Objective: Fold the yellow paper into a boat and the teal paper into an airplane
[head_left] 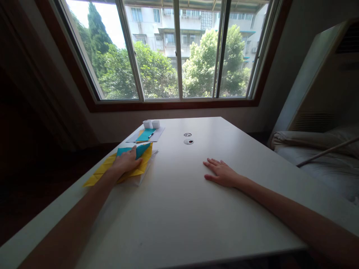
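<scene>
My left hand is closed over a loose pile of paper at the table's left side, its thumb lying toward the right. Its fingers hold a teal sheet of paper, which bends up at its right end. Underneath it spreads a creased yellow sheet of paper. White paper sticks out below the yellow, on the right. The fingertips are partly hidden, so I cannot tell how many sheets are gripped. My right hand lies flat on the white table, palm down, fingers stretched out, touching only the tabletop.
Farther back stand two small white containers, behind a teal paper with a pen on a white sheet. Two round cable holes break the tabletop. A covered piece of furniture with a stick is at right.
</scene>
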A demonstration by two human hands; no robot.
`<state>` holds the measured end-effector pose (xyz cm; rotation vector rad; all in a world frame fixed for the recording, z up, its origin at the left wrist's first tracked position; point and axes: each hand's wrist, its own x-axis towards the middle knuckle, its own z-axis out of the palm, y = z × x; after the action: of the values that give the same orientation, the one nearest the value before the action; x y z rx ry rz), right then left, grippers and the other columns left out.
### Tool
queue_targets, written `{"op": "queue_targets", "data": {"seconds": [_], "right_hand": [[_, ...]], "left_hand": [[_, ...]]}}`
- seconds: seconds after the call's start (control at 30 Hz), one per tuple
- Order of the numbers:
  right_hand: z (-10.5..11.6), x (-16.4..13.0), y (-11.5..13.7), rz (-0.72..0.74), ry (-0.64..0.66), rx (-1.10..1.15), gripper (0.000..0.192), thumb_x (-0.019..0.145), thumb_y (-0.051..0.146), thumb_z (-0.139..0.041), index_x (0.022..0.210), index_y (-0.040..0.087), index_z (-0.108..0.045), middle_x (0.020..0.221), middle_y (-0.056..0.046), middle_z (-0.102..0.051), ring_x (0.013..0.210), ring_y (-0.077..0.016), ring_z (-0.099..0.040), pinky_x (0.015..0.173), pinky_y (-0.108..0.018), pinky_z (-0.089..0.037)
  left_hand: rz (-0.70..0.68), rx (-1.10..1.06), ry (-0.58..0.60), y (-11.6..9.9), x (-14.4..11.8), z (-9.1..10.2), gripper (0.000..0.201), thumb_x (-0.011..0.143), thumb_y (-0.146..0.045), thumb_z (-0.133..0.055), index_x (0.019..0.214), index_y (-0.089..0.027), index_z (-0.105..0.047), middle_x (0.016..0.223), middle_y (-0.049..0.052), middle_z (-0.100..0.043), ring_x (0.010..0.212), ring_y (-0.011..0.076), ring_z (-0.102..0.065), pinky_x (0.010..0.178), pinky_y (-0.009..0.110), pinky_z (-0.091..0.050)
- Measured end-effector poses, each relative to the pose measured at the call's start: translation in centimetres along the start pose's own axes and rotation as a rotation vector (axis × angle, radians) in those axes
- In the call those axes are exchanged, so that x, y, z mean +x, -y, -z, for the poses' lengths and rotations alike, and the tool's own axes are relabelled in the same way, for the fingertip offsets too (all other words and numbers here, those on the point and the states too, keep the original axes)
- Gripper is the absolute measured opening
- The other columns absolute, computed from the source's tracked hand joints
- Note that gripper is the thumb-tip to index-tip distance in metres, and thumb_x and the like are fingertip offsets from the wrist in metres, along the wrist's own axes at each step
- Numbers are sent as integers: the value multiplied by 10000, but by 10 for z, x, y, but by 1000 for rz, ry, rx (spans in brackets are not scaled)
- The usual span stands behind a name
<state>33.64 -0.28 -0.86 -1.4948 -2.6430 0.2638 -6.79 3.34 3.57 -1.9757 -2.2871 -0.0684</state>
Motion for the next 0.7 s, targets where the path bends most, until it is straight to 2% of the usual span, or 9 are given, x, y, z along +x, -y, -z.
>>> {"op": "queue_targets", "data": {"seconds": [0.1,0.23,0.33,0.37,0.47,0.5,0.57,0.63,0.7], "right_hand": [[1,0,1,0,2,1,762,783,692,-257,1390,232,-254,1458,-87,-199,1331,-270,-182,1064,-454,-138],[0,0,0,10,-1,4,768,784,694,-250,1391,223,-252,1458,-95,-196,1330,-275,-183,1060,-462,-144],[-2,1,-1,18,-11,-2,765,786,689,-263,1389,219,-257,1455,-101,-205,1325,-279,-198,1054,-471,-158],[-3,1,-2,24,-19,-4,754,789,681,-273,1386,221,-265,1452,-100,-215,1321,-281,-209,1051,-474,-165],[-5,2,-3,56,-92,7,646,835,608,-283,1349,220,-340,1418,-95,-308,1289,-274,-282,1039,-464,-208],[-5,2,-4,67,-143,25,590,856,570,-281,1313,213,-392,1382,-95,-370,1264,-263,-327,1028,-449,-240],[-2,2,-4,72,-303,84,479,891,494,-276,1184,194,-507,1250,-101,-508,1167,-236,-434,978,-412,-322],[3,0,-4,69,-491,141,402,905,444,-288,1021,179,-566,1081,-104,-588,1035,-218,-510,902,-388,-389],[9,-3,-4,108,-615,157,347,909,405,-311,922,175,-570,970,-101,-604,941,-209,-534,840,-384,-422]], "left_hand": [[21,72,65,7,2,-2,667,778,-420,-456,1333,-103,-264,1154,193,-549,1043,356,-519,814,427,-394],[-101,143,-25,4,-3,5,431,772,-335,-498,1142,-115,-472,1031,158,-611,956,339,-561,777,425,-400],[-179,175,-131,-10,-11,18,276,821,-264,-445,1028,-97,-520,927,148,-630,912,317,-571,823,453,-356],[-290,197,-234,-17,-14,22,235,824,-246,-446,986,-101,-535,882,137,-636,872,297,-583,830,445,-354],[-473,177,-305,-45,-27,28,185,856,-286,-441,977,-182,-535,932,65,-630,911,220,-570,932,382,-297],[-622,152,-328,-56,-33,28,181,869,-306,-435,940,-186,-550,865,50,-630,869,205,-575,933,379,-298],[-863,120,-339,-77,-46,22,196,892,-313,-411,892,-196,-568,786,22,-617,790,174,-575,943,393,-292],[-1015,115,-331,-96,-60,13,204,905,-262,-398,839,-203,-581,689,-7,-599,728,149,-570,995,436,-230],[-1135,96,-298,-111,-74,5,230,909,-198,-383,808,-207,-589,677,-18,-611,730,137,-572,1031,443,-183]]}}
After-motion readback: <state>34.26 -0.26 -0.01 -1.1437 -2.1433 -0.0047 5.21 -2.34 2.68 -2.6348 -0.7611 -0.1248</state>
